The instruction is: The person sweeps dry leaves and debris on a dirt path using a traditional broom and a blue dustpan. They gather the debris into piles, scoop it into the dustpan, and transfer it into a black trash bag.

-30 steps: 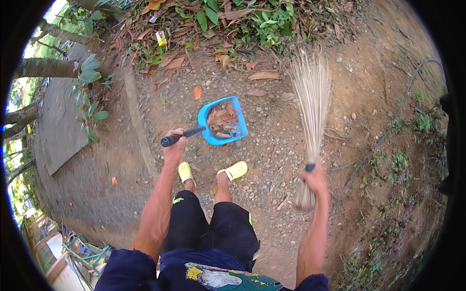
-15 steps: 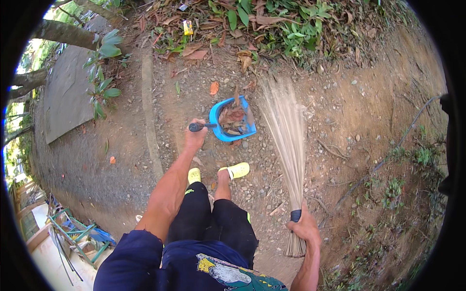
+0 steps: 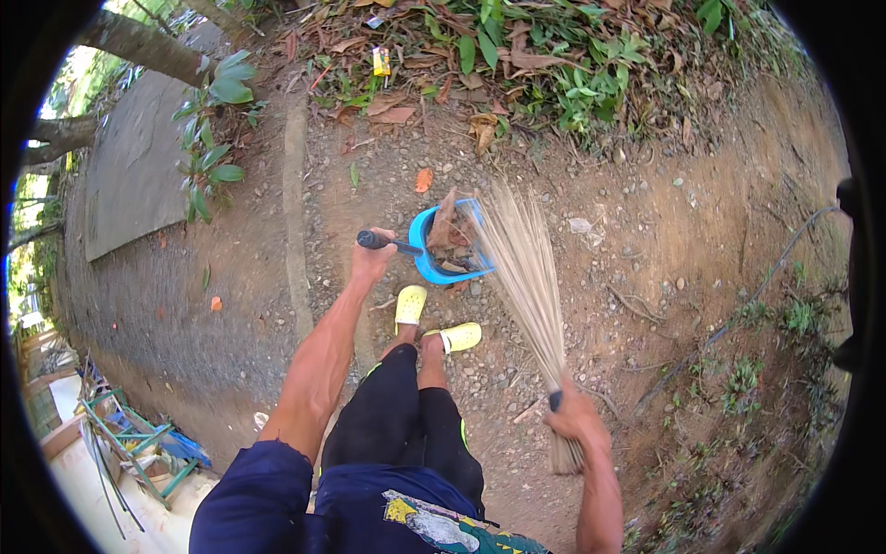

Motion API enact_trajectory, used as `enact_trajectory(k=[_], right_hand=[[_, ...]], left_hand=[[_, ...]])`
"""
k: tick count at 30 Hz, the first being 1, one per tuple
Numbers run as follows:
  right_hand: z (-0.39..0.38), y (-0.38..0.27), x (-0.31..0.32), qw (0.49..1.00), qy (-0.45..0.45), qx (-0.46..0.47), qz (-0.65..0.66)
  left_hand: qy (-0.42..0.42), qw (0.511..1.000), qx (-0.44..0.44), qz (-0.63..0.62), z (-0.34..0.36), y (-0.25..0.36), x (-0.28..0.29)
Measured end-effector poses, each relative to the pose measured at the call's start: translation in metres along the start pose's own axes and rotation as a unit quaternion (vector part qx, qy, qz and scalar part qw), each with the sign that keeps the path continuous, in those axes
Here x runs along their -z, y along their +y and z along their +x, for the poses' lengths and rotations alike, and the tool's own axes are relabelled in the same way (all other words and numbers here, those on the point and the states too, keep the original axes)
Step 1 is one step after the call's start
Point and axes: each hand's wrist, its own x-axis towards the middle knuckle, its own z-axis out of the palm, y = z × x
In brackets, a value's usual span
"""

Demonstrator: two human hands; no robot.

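My left hand (image 3: 373, 259) is closed round the black handle of a blue dustpan (image 3: 424, 264), which rests on the pebbly dirt ahead of my feet. Dry brown leaves (image 3: 448, 231) lie heaped inside the pan, one sticking up past its back rim. On the right, my right hand (image 3: 576, 413) grips a stick broom (image 3: 531, 286) at its dark binding. The broom's pale bristles fan out forward and their tips overlap the dustpan's right, open side. Its cut stick ends poke out below my hand.
Leaf litter and green plants (image 3: 591, 83) line the far edge, with a small yellow packet (image 3: 381, 62) among them. An orange leaf (image 3: 424, 180) lies beyond the pan. A grey slab (image 3: 138, 175) and tree branches (image 3: 138, 46) stand left; a thin cable (image 3: 766, 282) crosses the right.
The broom's bristles have swung left, from beside the dustpan to its open side. My left foot has stepped forward. The dustpan sits slightly farther right and lower in view.
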Motion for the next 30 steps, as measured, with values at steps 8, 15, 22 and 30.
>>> enact_trajectory(k=[8,15,22,30], right_hand=[[-0.081,0.077,-0.019,0.984,0.089,0.013,0.151],[-0.05,0.067,-0.062,0.939,0.127,-0.038,0.317],[-0.038,0.028,-0.055,0.9,0.05,-0.113,0.419],[-0.029,0.008,-0.028,0.915,0.086,-0.084,0.385]], left_hand=[[-0.031,0.991,-0.13,0.01,-0.018,0.051,0.115],[0.047,0.993,-0.028,-0.102,-0.007,0.166,0.162],[0.114,0.989,-0.077,0.049,0.158,0.315,0.127],[0.266,0.849,-0.454,0.049,0.384,0.738,0.028]])
